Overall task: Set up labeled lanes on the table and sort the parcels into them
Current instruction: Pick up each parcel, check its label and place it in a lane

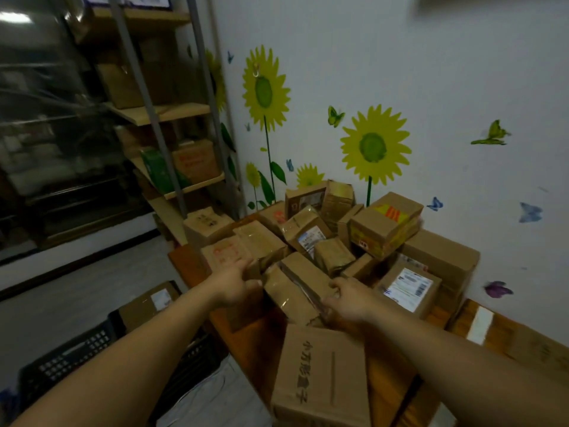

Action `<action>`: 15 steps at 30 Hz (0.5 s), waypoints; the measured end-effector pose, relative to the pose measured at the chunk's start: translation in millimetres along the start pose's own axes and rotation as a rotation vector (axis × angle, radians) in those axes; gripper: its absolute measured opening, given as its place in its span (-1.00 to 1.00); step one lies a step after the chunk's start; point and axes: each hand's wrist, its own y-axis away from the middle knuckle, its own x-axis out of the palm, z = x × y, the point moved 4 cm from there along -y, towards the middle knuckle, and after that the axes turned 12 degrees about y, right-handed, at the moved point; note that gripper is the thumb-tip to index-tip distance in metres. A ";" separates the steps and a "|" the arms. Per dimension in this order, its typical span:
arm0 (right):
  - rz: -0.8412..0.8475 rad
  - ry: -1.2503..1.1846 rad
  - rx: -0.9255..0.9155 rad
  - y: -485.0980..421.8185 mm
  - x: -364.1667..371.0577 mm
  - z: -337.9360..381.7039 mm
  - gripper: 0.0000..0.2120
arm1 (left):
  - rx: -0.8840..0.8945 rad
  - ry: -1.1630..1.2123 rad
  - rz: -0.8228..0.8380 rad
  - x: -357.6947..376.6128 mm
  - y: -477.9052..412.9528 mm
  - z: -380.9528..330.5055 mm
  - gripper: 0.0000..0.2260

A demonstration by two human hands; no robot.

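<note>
Two bare hands clamp a brown cardboard parcel bound in clear tape (297, 286) from either end. The left hand (235, 283) curls thumb and fingers round its left end, and the right hand (349, 298) grips its right end with fingers folded over the edge. The parcel is tilted and sits at the near side of a heap of brown cardboard parcels (323, 235), piled on an orange-brown wooden surface (255, 349) against the wall.

Just in front of the right hand, a long cardboard box printed with black Chinese characters (320, 377) lies at the surface's near edge. To the right of that hand sits a box bearing a white shipping label (408, 288). Behind it, high on the heap, is a box striped with yellow and orange tape (386, 226). A white strip (480, 325) lies on the surface at far right.

On the floor to the left stands a black slotted plastic crate (67, 362), with a labelled cardboard box (151, 303) at its far end. Metal-framed wooden shelves (172, 114) holding more cartons rise left of the heap. Yellow sunflower stickers (374, 146) and butterfly stickers (335, 115) decorate the white wall (462, 72).
</note>
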 end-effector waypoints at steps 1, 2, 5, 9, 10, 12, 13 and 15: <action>0.003 -0.012 0.018 -8.3 0.5 3.0 -0.40 | 0.034 -0.042 -0.002 -4.9 -12.1 -3.9 -0.40; 0.003 -0.022 0.036 -16.7 0.8 5.7 -0.41 | 0.077 -0.087 -0.001 -8.9 -25.0 -8.1 -0.40; -0.016 -0.081 0.109 -34.8 3.2 9.5 -0.43 | 0.200 -0.144 0.045 -9.0 -61.6 -20.1 -0.42; -0.032 -0.132 0.239 -44.9 11.2 -1.2 -0.51 | 0.372 -0.152 0.224 15.5 -104.1 -41.6 -0.38; -0.033 -0.143 0.274 -43.0 11.6 -5.7 -0.55 | 0.409 -0.164 0.266 23.4 -112.1 -47.9 -0.37; -0.025 -0.170 0.344 -34.4 10.1 -15.4 -0.60 | 0.470 -0.181 0.358 41.5 -126.0 -59.9 -0.36; -0.021 -0.169 0.379 -30.6 9.0 -22.5 -0.57 | 0.498 -0.186 0.408 51.3 -131.6 -66.8 -0.35; -0.020 -0.169 0.450 -25.1 3.7 -40.0 -0.51 | 0.522 -0.198 0.483 71.4 -141.3 -79.3 -0.33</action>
